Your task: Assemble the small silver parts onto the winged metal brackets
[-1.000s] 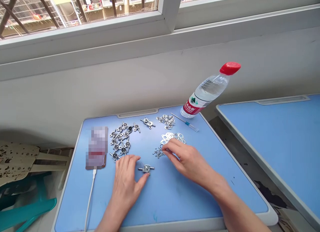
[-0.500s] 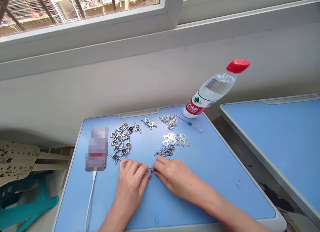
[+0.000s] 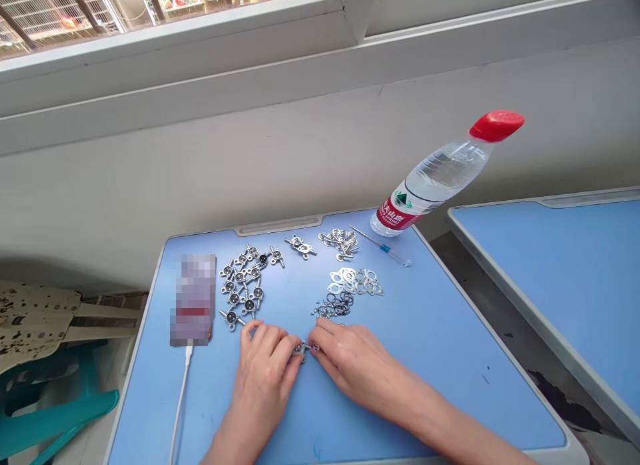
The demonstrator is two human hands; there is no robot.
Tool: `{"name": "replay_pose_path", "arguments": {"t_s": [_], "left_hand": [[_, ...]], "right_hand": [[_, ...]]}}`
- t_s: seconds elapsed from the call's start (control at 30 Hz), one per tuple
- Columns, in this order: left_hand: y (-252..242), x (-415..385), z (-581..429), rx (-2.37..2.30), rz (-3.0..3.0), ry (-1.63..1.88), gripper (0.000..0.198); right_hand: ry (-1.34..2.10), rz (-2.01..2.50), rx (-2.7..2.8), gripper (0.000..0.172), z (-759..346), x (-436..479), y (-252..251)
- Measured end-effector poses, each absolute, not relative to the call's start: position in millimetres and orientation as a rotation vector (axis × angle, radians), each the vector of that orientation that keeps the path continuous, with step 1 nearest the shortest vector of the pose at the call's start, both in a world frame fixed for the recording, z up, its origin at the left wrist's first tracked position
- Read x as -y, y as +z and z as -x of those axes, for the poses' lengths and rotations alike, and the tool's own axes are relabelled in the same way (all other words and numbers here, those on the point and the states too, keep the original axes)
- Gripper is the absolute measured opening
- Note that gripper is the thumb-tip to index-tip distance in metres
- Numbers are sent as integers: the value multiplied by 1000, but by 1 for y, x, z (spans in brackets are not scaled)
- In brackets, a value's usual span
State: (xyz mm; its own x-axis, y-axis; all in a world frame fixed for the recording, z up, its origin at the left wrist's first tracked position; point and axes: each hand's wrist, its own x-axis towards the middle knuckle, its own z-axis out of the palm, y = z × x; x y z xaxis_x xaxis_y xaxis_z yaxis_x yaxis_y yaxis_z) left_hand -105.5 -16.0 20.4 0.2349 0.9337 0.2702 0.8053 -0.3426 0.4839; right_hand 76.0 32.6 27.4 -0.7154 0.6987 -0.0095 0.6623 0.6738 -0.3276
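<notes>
A small silver metal fitting (image 3: pixel 301 349) lies on the blue desk (image 3: pixel 400 371) between my two hands. My left hand (image 3: pixel 265 370) pinches it from the left with curled fingers. My right hand (image 3: pixel 347 361) meets it from the right, fingertips pressed to it; whether they also hold a tiny part is hidden. Just beyond my right hand lies a heap of small dark rings and screws (image 3: pixel 334 307). Behind that are flat silver plates (image 3: pixel 356 281).
A cluster of several similar fittings (image 3: pixel 243 282) lies left of centre beside a phone (image 3: pixel 194 298) with a white cable (image 3: pixel 179 401). One more fitting (image 3: pixel 301 245), a pile of small parts (image 3: pixel 340 241), a thin screwdriver (image 3: pixel 381 246) and a water bottle (image 3: pixel 440 175) stand at the back. A second desk (image 3: pixel 560 265) is on the right.
My right hand has come back from the ring heap to the fitting by my left hand. Both hands now close on it. The view has drifted slightly left.
</notes>
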Motion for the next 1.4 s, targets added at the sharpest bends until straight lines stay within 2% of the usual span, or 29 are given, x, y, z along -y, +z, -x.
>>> {"name": "replay_pose_path", "arguments": {"t_s": [0.63,0.8,0.97,1.4], "left_hand": [[21,15,104,-1640,-2315,737,16],[22,15,104,-1631,-2313,745,18],[20,14,104,-1620,-2339,767,21],[21,14,105,-1624,-2346,757,19]], "right_hand": [[650,1216,2754,14,-73,-33,27],[781,1215,2539,12,-91,-49,36],[628,1361,2350,16,-117,-68,48],[371,1338,2621,20,-101,-61,29]]}}
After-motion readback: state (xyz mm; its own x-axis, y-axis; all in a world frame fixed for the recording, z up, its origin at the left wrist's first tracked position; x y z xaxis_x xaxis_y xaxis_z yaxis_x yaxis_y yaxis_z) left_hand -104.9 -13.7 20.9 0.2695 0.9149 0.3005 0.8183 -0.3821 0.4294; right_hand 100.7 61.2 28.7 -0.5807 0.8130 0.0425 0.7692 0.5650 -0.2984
